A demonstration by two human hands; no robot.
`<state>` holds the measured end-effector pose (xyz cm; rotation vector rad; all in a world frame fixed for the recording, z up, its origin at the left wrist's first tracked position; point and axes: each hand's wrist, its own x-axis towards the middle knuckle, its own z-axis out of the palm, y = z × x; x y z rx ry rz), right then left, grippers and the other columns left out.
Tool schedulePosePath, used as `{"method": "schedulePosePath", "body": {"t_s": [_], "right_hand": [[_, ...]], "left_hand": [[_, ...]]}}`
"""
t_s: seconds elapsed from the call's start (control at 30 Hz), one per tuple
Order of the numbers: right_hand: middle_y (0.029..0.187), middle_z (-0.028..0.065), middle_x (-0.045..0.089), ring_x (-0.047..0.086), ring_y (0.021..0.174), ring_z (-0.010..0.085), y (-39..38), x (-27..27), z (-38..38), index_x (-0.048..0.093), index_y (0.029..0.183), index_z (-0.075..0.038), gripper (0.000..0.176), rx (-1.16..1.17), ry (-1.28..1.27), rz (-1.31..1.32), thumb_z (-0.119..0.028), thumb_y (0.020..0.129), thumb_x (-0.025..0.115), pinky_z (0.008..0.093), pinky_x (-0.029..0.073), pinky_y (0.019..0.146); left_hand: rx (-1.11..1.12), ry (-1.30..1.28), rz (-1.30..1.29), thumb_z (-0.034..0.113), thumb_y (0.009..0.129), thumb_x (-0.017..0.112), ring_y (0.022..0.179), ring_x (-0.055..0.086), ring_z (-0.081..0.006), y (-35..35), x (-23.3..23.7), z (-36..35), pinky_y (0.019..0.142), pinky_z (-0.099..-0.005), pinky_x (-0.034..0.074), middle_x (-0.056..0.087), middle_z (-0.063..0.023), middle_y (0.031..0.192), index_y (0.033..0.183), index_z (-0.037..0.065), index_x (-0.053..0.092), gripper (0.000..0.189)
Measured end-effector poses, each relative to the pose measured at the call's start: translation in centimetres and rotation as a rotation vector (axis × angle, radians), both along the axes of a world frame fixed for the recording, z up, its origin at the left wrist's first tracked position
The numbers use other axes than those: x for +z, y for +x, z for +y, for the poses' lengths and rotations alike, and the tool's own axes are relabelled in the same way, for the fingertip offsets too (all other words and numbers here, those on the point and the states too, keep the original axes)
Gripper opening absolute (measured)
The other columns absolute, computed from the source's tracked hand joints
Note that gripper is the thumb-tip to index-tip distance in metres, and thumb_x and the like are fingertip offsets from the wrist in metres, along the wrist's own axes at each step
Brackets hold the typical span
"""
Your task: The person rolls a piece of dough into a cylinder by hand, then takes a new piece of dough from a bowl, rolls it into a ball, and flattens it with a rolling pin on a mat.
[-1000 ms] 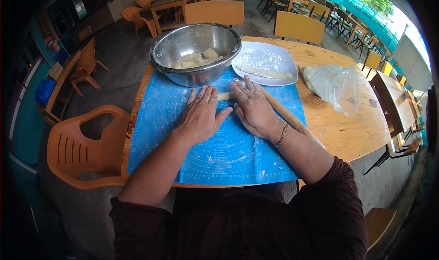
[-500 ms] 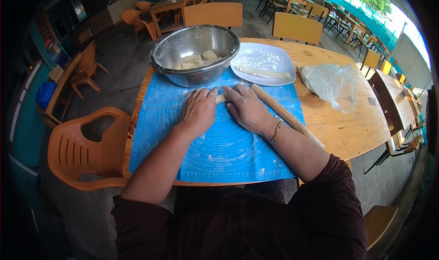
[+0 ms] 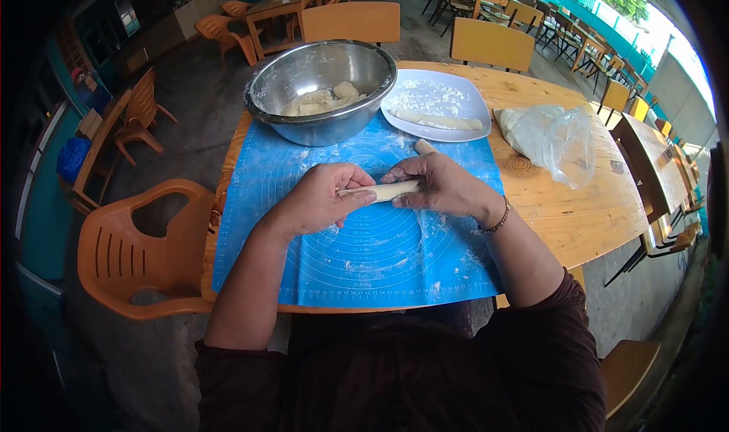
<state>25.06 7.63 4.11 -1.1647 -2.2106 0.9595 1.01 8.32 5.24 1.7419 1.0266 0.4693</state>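
A short pale dough roll (image 3: 389,191) is held between both hands above the blue mat (image 3: 364,257). My left hand (image 3: 326,195) pinches its left end between thumb and fingers. On the right end, my right hand (image 3: 448,185) closes its thumb and fingers. Behind the hands stands a steel bowl (image 3: 323,124) with dough pieces (image 3: 326,99) inside. To its right, a white plate (image 3: 463,90) holds flour and a long dough roll (image 3: 437,120). A wooden rolling pin (image 3: 425,147) lies partly hidden under my right hand and forearm.
A clear plastic bag (image 3: 558,139) with dough in it rests on the wooden table (image 3: 585,219) at the right. An orange chair (image 3: 144,250) stands against the table's left side. Yellow chair backs (image 3: 492,44) stand behind the table.
Both hands have come nearer to me from the mat's upper part, and their flat fingers now grip the dough roll by its ends. More of the roll shows.
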Motion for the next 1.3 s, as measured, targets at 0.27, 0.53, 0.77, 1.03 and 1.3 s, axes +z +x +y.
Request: {"method": "schedulePosePath", "body": {"t_s": [0.27,0.53,0.77,1.03,1.3], "right_hand": [[0.102,0.0189,0.070,0.059,0.113,0.0299,0.8,0.2,-0.2,0.076,0.098,-0.004,0.024,-0.115,-0.029,-0.251,-0.013,0.076,0.078,0.0368,0.049,0.093],[0.128,0.0252,0.060,0.060,0.116,0.0401,-2.3,-2.1,-1.9,0.059,0.128,0.003,0.044,-0.086,0.682,-0.201,-0.001,0.084,0.062,0.0446,0.044,0.106],[0.105,0.0212,0.062,0.061,0.101,0.0373,-2.5,-1.3,-2.3,0.063,0.117,0.004,0.035,-0.155,0.624,-0.141,0.004,0.082,0.060,0.0432,0.048,0.095],[0.095,0.0146,0.062,0.059,0.095,0.0337,-0.9,-1.6,-1.4,0.070,0.098,-0.002,0.021,-0.178,0.545,-0.180,-0.004,0.077,0.067,0.0416,0.049,0.087],[0.096,0.0137,0.064,0.060,0.095,0.0326,-1.5,-1.7,-1.9,0.071,0.092,-0.005,0.020,0.007,0.516,-0.240,-0.008,0.073,0.072,0.0407,0.049,0.087]], "left_hand": [[-0.027,0.248,0.507,0.025,0.088,0.073,0.076,0.065,-0.0207,1.2,0.7,-1.6,0.068,-0.0342,0.052,0.070,-0.0148,0.098,0.106,-0.001,0.071,0.032],[0.069,1.176,0.384,0.022,0.087,0.072,0.118,0.058,-0.0380,1.0,-4.6,-1.9,0.104,-0.0458,0.043,0.062,-0.0246,0.123,0.123,-0.008,0.059,0.049],[0.126,0.833,0.296,0.017,0.081,0.076,0.113,0.056,-0.0367,1.3,-3.3,-2.5,0.096,-0.0452,0.046,0.062,-0.0210,0.115,0.115,-0.007,0.061,0.044],[0.005,0.842,0.332,0.017,0.071,0.084,0.094,0.061,-0.0315,1.8,-3.3,-2.4,0.085,-0.0417,0.049,0.065,-0.0136,0.098,0.097,0.000,0.071,0.034],[-0.029,0.775,0.267,0.012,0.072,0.082,0.085,0.063,-0.0315,1.3,-3.7,-1.7,0.076,-0.0410,0.051,0.065,-0.0142,0.087,0.093,0.000,0.072,0.026]]}}
